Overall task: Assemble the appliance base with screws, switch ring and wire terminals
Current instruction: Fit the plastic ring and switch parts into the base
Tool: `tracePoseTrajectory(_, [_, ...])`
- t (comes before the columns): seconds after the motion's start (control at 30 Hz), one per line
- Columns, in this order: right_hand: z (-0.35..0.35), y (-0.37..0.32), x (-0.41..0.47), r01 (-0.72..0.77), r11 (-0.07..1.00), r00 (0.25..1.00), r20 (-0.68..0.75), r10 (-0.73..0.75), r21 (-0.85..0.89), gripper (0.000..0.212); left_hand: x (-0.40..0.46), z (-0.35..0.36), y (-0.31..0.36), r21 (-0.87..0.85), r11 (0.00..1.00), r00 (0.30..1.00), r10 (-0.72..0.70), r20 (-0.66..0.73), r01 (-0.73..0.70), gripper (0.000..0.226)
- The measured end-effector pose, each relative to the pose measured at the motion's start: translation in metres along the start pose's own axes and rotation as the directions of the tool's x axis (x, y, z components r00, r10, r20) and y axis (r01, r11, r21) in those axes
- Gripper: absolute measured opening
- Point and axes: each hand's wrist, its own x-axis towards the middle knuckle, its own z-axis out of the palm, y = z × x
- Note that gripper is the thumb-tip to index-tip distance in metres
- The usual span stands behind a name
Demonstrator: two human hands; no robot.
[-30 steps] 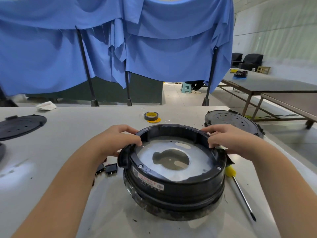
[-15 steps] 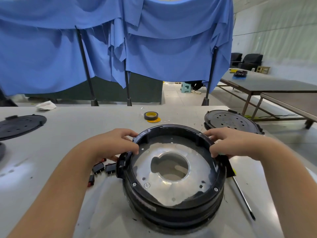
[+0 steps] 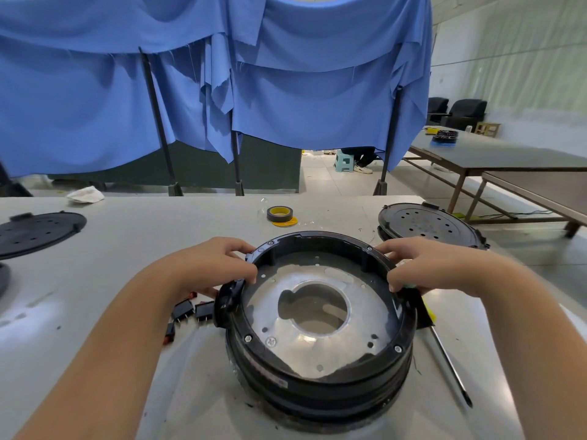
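A round black appliance base [image 3: 320,385] stands on the white table [image 3: 127,249] in front of me, with a silver metal plate [image 3: 317,312] inside that has a large centre hole. My left hand [image 3: 212,265] grips the rim on the left, fingers curled over its edge. On the right side of the rim my right hand [image 3: 422,265] grips it the same way. Small black switches [image 3: 190,309] with red parts lie on the table just left of the base. A screwdriver [image 3: 448,360] with a yellow handle lies to the right, partly hidden by the base.
A roll of black and yellow tape [image 3: 279,214] lies behind the base. Black perforated round covers sit at the back right [image 3: 428,223] and far left [image 3: 38,230]. Blue cloth [image 3: 222,90] hangs behind the table. More tables [image 3: 508,160] stand to the right.
Both hands have tilted the base's open top toward me, so the plate and its hole show more fully. The hands stay on the rim.
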Motion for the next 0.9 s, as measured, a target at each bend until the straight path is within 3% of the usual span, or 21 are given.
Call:
tracePoseTrajectory(0.4, [0.002,0.004,0.009,-0.033,0.999,0.999,0.025,0.034,-0.022,0.05,0.004,0.006,-0.001,0.006,1.0,1.0,-0.004,-0.029,0.004,0.037])
tracePoseTrajectory(0.9, [0.005,0.013,0.021,-0.031,1.0,0.999,0.022,0.031,0.004,0.038,0.013,0.007,-0.008,-0.012,0.999,0.999,-0.037,-0.019,0.037,0.033])
